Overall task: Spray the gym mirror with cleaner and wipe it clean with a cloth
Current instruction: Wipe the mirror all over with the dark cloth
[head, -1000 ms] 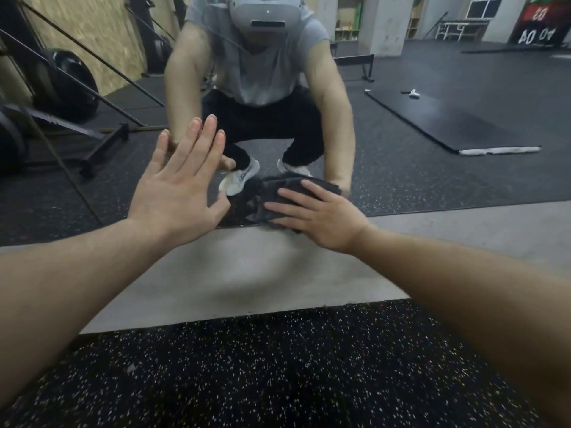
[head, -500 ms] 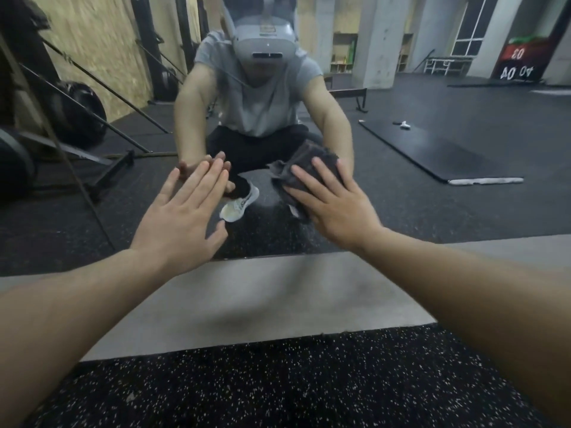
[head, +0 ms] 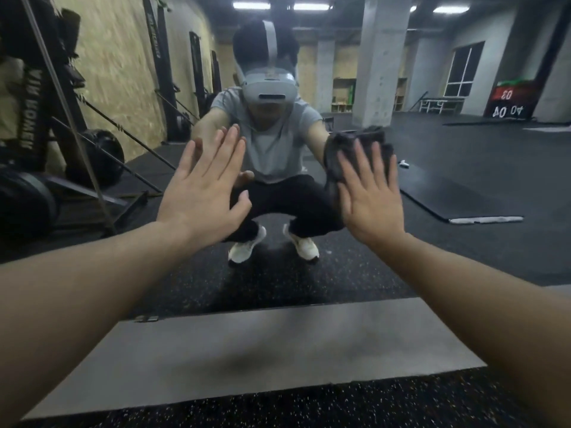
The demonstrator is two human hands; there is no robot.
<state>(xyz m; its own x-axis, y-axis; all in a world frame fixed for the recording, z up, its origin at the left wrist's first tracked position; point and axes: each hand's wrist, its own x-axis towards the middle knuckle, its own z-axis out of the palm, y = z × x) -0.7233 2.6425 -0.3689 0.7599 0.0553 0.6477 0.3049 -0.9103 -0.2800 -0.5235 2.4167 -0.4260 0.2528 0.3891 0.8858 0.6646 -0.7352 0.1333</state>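
Head view. The right hand (head: 369, 196) pressed a dark cloth (head: 355, 149) flat against the mirror (head: 463, 168), fingers straight and slightly spread, not curled round it. The cloth bunched out past the fingertips and to the thumb side of the hand, and the palm covered its lower part. The left hand (head: 205, 183) lay flat on the glass as well, fingers straight and close together, thumb out, holding nothing; it looked like a brace. Both hands were well apart, with the reflection of the crouching person between them.

Change over the last second: the cloth hand had climbed from the mirror's bottom edge, just above the grey floor strip (head: 262, 344), to about chest height of the reflection. Its fingers had turned from pointing sideways to pointing up. The left hand had risen with it, though less, and kept its flat pose. The view itself had tilted up, so more of the glass showed.

Reading: an upward wiping stroke was under way, the low band of glass likely covered already. The higher glass beyond the fingertips probably remained. No spray bottle was visible, and no wet streaks could be made out, so whether cleaner was on the surface could not be told.
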